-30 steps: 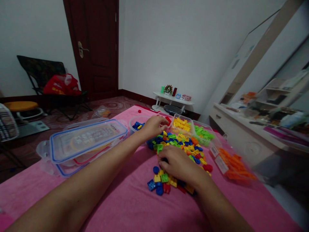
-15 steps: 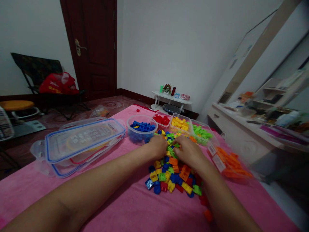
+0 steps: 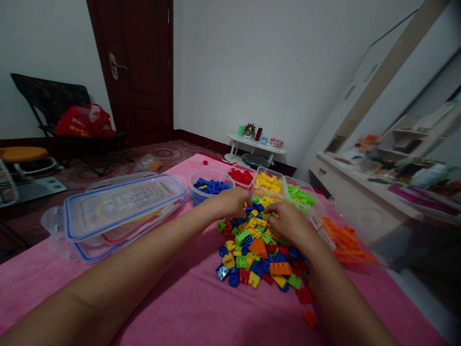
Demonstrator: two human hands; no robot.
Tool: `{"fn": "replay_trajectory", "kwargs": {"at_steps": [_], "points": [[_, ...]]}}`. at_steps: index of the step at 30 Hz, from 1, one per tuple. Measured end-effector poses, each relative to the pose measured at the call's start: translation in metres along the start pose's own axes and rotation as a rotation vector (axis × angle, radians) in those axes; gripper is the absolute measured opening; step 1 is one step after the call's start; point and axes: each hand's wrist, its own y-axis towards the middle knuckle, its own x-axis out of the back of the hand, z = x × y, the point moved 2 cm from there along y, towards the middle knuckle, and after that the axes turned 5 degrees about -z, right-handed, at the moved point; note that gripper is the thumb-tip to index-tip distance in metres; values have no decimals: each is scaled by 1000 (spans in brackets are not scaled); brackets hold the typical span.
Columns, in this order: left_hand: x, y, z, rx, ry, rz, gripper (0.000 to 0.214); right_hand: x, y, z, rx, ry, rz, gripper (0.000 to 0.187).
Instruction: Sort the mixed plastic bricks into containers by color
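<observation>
A heap of mixed toy building blocks [image 3: 252,245] in blue, yellow, green, orange and red lies on the pink cloth. At the heap's far left side, my left hand [image 3: 236,202] has its fingers curled down among the blocks; what they hold is hidden. My right hand [image 3: 286,220] is over the right side of the heap, thumb and fingers apart, touching blocks. Just behind my left hand stands a round clear tub [image 3: 192,187] of blue blocks. Clear boxes hold red blocks [image 3: 240,176], yellow blocks [image 3: 268,182] and green blocks [image 3: 301,196] beyond the heap.
Clear lids with blue and red rims [image 3: 124,206] are stacked at left. Orange blocks [image 3: 347,242] fill a clear box at right. A single red block [image 3: 205,163] lies near the cloth's far edge. Cluttered white drawers [image 3: 345,185] stand to the right.
Both hands have shifted slightly within the heap, my left one a little up. The blocks are spread differently, with green and red ones now showing below my left wrist.
</observation>
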Motion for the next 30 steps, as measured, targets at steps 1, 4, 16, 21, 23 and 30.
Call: {"fn": "replay_trajectory", "kwargs": {"at_steps": [1, 4, 16, 21, 23, 30], "points": [[3, -1, 0, 23, 38, -8, 35, -1, 0, 7, 49, 46, -31, 29], [14, -7, -7, 69, 112, 70, 24, -9, -4, 31, 254, 234, 26, 26], [-6, -16, -24, 149, 262, 257, 37, -32, -4, 51, 243, 252, -35, 24], [1, -17, -25, 88, 155, 501, 16, -39, -3, 54, 194, 239, 80, 29], [9, -17, -21, 85, 34, 550, 14, -37, -3, 52, 189, 245, 119, 30], [16, -13, -11, 7, 178, 267, 25, -29, -7, 49, 272, 191, 120, 28]]}}
